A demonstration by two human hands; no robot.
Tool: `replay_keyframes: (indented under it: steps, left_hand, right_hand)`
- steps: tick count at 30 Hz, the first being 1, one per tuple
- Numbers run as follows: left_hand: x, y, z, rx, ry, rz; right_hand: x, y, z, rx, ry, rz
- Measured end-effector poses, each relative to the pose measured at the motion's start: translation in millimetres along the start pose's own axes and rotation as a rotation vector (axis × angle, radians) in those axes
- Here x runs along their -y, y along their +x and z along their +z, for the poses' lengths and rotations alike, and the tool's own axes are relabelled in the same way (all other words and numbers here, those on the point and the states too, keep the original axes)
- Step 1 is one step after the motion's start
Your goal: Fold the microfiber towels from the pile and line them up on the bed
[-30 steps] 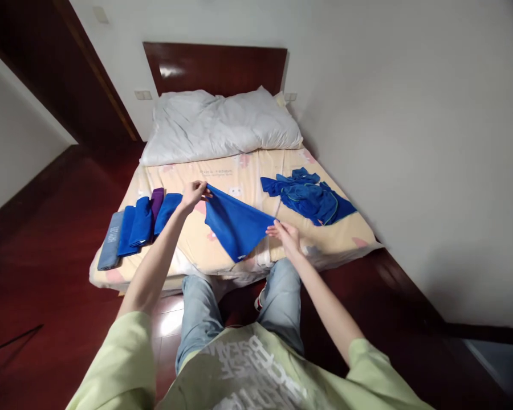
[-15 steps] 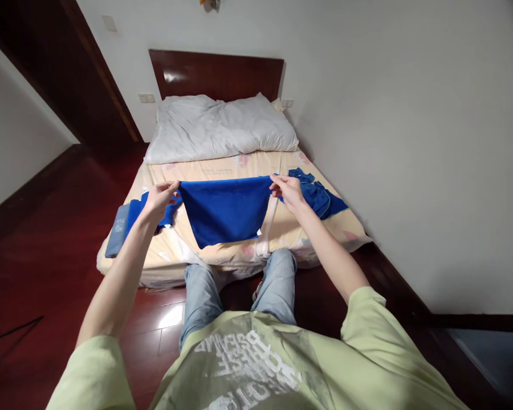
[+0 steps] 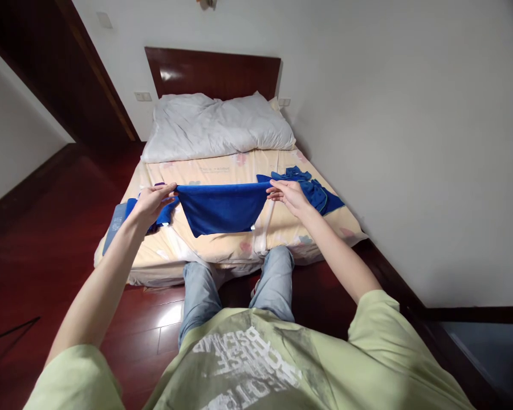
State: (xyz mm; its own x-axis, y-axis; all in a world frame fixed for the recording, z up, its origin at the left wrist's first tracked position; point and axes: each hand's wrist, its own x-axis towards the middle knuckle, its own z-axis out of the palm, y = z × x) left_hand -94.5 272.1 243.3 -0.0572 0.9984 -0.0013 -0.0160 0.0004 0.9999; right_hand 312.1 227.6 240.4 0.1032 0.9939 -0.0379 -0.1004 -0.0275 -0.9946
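Reddish floor [image 3: 60, 228] borders the bed [image 3: 222, 250]; over it, left hand [image 3: 151, 204] and right hand [image 3: 290, 195], fingertips pinched closed, hold a blue cloth [image 3: 222, 209] between them by its corners.

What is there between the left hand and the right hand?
In the head view, a blue cloth hangs between them, its top edge stretched from the left hand to the right hand.

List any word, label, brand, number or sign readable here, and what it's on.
No text reads with certainty.
Shirt: large white letters, too distorted to quote.
Bed sheet: faint print, too blurred.
Grey-blue folded cloth: pale lettering, too small and blurred.
White tag on the blue cloth: too small to tell whether it bears text.
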Motion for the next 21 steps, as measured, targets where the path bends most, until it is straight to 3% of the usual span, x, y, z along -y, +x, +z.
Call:
replay_keyframes:
  steps: [11,16,21]
  left_hand:
    - [18.0,-58.2,-26.0,0.032,0.015,-0.188]
    - [33.4,-40.3,-29.1,0.025,0.028,-0.249]
    - [53.0,7.9,-12.3,-0.065,0.012,-0.313]
  right_hand:
    - [-0.7,-36.2,-4.0,0.007,0.019,0.236]
    - [-8.7,-14.0,-0.3,0.018,0.029,0.306]
    - [-26.5,41.8,8.5,-0.025,0.036,0.339]
